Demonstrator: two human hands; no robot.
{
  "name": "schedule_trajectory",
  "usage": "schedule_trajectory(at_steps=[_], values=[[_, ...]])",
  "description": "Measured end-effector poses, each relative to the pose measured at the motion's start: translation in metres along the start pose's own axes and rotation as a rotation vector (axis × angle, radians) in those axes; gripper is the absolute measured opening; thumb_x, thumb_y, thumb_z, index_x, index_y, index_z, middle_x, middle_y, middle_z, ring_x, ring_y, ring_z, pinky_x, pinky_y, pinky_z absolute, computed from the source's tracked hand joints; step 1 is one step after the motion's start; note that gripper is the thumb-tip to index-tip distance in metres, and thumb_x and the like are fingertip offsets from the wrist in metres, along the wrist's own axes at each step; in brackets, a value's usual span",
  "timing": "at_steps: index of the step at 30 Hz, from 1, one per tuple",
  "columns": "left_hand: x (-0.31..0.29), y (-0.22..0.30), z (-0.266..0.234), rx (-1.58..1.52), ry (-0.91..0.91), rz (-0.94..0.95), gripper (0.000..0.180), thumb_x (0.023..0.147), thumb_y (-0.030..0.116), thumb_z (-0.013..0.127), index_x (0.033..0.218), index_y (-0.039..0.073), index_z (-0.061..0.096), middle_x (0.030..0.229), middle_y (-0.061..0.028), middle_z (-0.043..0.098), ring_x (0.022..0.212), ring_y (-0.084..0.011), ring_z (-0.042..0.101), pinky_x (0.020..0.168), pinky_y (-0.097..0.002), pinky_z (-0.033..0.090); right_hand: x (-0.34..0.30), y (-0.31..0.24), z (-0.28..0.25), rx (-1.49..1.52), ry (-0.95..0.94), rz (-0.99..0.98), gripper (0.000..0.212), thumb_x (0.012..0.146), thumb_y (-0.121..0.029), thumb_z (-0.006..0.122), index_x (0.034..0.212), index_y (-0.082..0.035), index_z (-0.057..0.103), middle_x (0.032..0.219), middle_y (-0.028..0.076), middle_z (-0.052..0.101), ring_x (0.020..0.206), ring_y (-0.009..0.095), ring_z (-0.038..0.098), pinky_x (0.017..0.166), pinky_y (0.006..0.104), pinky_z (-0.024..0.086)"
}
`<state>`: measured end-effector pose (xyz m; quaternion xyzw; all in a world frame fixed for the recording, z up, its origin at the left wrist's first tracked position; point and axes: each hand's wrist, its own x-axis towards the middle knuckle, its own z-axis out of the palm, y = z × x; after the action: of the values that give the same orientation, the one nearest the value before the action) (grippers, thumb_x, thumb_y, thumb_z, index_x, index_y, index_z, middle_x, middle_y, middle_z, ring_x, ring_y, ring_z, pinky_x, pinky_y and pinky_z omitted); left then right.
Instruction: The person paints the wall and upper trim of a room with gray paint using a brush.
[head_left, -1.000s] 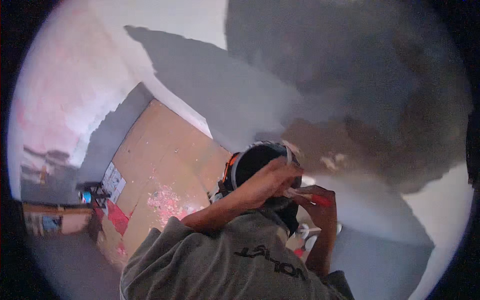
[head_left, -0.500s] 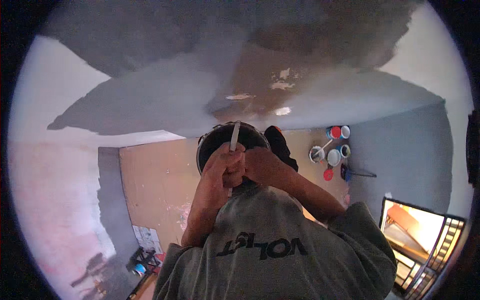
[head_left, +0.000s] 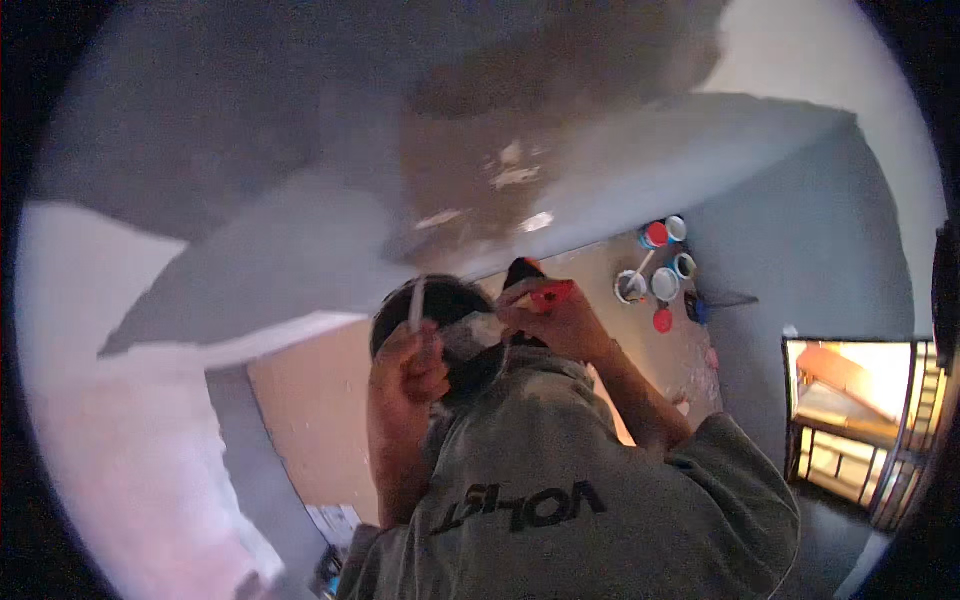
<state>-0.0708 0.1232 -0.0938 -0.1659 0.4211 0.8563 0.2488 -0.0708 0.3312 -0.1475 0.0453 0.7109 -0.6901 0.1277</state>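
My left hand (head_left: pixel 410 372) is closed in a fist around a narrow pale strip (head_left: pixel 417 306), perhaps a blade seen edge-on. The strip stands up in front of a dark round bucket (head_left: pixel 392 310). My right hand (head_left: pixel 565 325) is raised to the right, its fingers closed at a small red thing (head_left: pixel 552 294) whose kind is unclear. Between my hands lies a blurred pale grey patch (head_left: pixel 472 338); whether it belongs to a tool or to the bucket I cannot tell. A dark shoe tip (head_left: pixel 525 268) shows behind my right hand.
The wall ahead (head_left: pixel 340 210) has grey coating, a brown area (head_left: pixel 460 160) and pale patches. At right, several paint buckets (head_left: pixel 665 284) stand on the tan floor (head_left: pixel 320 400), near a red lid (head_left: pixel 662 320) and a dark long-handled tool (head_left: pixel 725 302). A bright opening with bars (head_left: pixel 850 410) is lower right.
My hands were together in front of the bucket and are now apart, the right one moved up and right. The red thing now shows at the right hand. The whole view has tilted.
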Motion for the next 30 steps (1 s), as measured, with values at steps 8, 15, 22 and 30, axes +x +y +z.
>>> schedule_trajectory(at_steps=[8,15,22,30], values=[[0.013,0.006,0.001,-0.011,-0.079,-0.06,0.029,0.084,0.028,0.046,0.097,0.003,0.049,0.058,0.0024,0.029,0.042,-0.0051,0.022,0.038,-0.0199,0.018,-0.034,0.012,0.0,0.222,0.066,-0.133,0.015,0.083,-0.016,0.058,0.088,-0.002,0.059,0.079,0.006,0.062,0.075,0.01,0.057,0.067,0.0257,0.046],[0.021,-0.001,0.027,0.096,-0.139,-0.084,0.03,0.082,0.027,0.048,0.094,0.0,0.05,0.057,0.0025,0.027,0.041,-0.0045,0.018,0.038,-0.0198,0.016,-0.057,0.019,-0.031,0.009,0.096,-0.236,0.011,0.08,-0.011,0.059,0.087,-0.003,0.06,0.087,0.006,0.061,0.079,0.012,0.056,0.072,0.0263,0.046],[0.023,-0.009,0.044,0.145,-0.072,-0.109,0.028,0.081,0.026,0.048,0.092,0.0,0.05,0.057,0.0027,0.029,0.042,-0.0045,0.019,0.038,-0.0203,0.015,-0.053,-0.007,-0.02,-0.439,0.075,-0.345,0.014,0.077,-0.014,0.06,0.086,-0.003,0.061,0.083,0.01,0.062,0.075,0.023,0.059,0.07,0.0327,0.047],[0.02,-0.01,0.041,0.158,-0.28,-0.121,0.028,0.084,0.026,0.045,0.093,0.0,0.051,0.058,0.0022,0.029,0.042,-0.0042,0.02,0.039,-0.0194,0.016,0.001,0.037,0.034,-0.982,-0.075,-0.318,0.012,0.069,-0.014,0.054,0.074,-0.007,0.062,0.07,0.012,0.06,0.068,0.03,0.059,0.059,0.0391,0.045]])
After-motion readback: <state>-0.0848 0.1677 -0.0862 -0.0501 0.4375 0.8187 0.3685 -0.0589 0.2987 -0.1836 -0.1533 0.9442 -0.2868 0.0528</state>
